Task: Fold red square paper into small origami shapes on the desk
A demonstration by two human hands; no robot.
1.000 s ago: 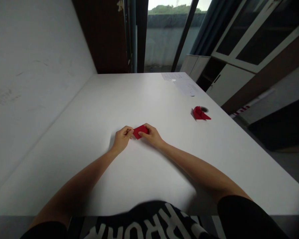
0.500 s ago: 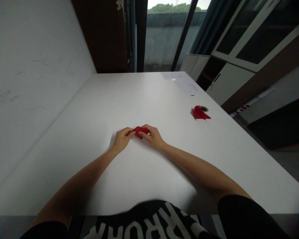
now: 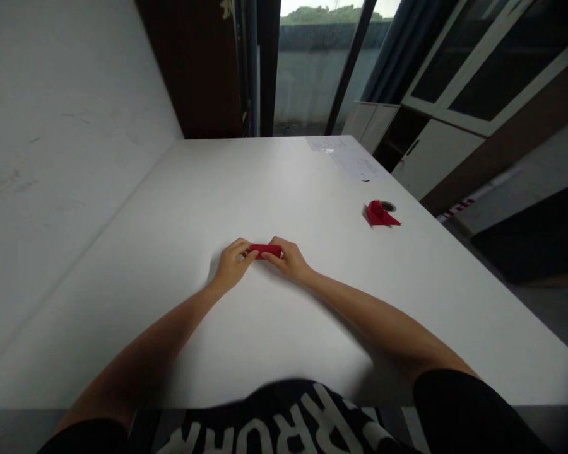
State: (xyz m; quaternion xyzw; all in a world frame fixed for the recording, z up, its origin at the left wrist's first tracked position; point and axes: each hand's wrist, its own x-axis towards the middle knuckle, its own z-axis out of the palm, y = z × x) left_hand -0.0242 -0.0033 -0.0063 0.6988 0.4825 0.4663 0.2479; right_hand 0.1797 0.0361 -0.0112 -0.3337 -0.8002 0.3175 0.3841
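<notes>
Between my two hands is a small piece of folded red paper [image 3: 267, 249], now a narrow horizontal strip just above or on the white table [image 3: 284, 189]; I cannot tell whether it touches. My left hand [image 3: 233, 260] pinches its left end, thumb in front and fingers behind. The right end sits in the grip of my right hand [image 3: 289, 258], whose thumb presses on the near face. Fingers behind the paper are partly hidden.
Toward the table's right edge lies a folded red paper shape [image 3: 380, 214], with a dark round roll [image 3: 388, 206] just behind it. Printed sheets [image 3: 345, 157] lie at the far right corner. A white wall [image 3: 76, 126] borders the left side.
The red paper has gone from a pointed, diamond-like outline to a flatter, straight-edged strip. Both hands stay in about the same place, with fingers shifted slightly.
</notes>
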